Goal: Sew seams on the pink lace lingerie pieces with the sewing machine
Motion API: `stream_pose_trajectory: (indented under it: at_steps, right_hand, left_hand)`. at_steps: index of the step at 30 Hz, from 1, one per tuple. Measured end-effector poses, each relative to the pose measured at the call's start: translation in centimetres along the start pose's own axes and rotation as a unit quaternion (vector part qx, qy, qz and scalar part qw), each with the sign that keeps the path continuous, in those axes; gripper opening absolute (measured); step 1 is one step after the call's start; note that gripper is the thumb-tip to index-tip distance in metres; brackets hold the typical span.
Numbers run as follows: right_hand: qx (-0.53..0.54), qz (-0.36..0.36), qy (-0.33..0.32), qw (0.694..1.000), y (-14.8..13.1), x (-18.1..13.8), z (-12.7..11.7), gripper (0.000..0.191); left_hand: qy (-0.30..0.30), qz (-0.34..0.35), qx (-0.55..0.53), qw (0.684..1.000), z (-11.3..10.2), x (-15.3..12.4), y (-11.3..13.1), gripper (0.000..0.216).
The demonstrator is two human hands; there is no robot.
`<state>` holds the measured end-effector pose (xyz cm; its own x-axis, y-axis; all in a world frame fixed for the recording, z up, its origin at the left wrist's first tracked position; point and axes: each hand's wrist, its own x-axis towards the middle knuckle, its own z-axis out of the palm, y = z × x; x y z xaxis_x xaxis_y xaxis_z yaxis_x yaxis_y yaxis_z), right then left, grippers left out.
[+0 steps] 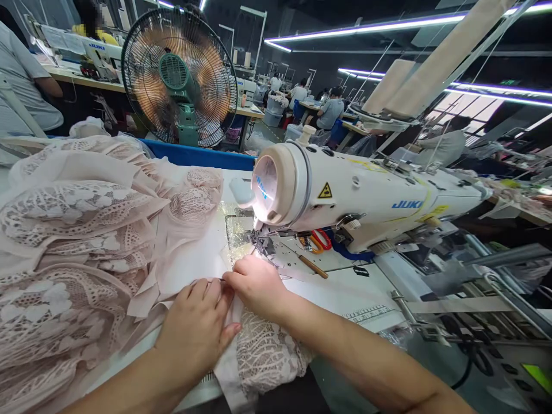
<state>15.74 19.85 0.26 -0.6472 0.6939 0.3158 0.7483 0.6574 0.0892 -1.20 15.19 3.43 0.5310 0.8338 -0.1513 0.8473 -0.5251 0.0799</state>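
A pale pink lace garment piece [269, 351] hangs over the table's front edge beneath my hands. My left hand [196, 322] is closed on its fabric edge, fingers curled under. Close beside it, my right hand [259, 284] pinches the same edge, just in front of the presser foot [264, 244] of a white sewing machine [345, 187]. Something thin and dark shows between the two hands; I cannot make out what it is. The machine's lamp lights the needle area, and the needle itself is hard to see.
More pink lace pieces [77, 230] are heaped on the left. Right of the needle lie red-and-orange-handled scissors [319, 240] and a wooden-handled tool [314, 267]. A green fan [179, 75] stands behind the blue table edge [198, 156]. Several people sit at machines farther back.
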Motion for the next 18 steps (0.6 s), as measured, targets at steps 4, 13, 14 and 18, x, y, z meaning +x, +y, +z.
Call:
stream_pose_trajectory:
  at_steps: [4,13,14,18]
  right_hand:
    - [0.001,-0.006,-0.023,1.0,0.1,0.2,-0.2,0.011]
    - [-0.026,-0.039,-0.01,0.999,1.4,-0.9,-0.9,0.016]
    - [-0.028,-0.043,-0.009,0.999,1.5,-0.9,-1.0,0.018]
    - [-0.025,-0.036,-0.013,0.999,1.6,-0.9,-1.6,0.02]
  left_hand:
    - [0.007,0.0,0.006,1.0,0.2,0.0,0.0,0.044]
    - [-0.001,-0.001,0.013,1.0,0.0,-0.1,-0.1,0.053]
    - [0.0,-0.002,0.014,1.0,0.0,-0.1,-0.1,0.053]
    - [-0.01,0.002,0.015,1.0,0.0,0.0,-0.1,0.054]
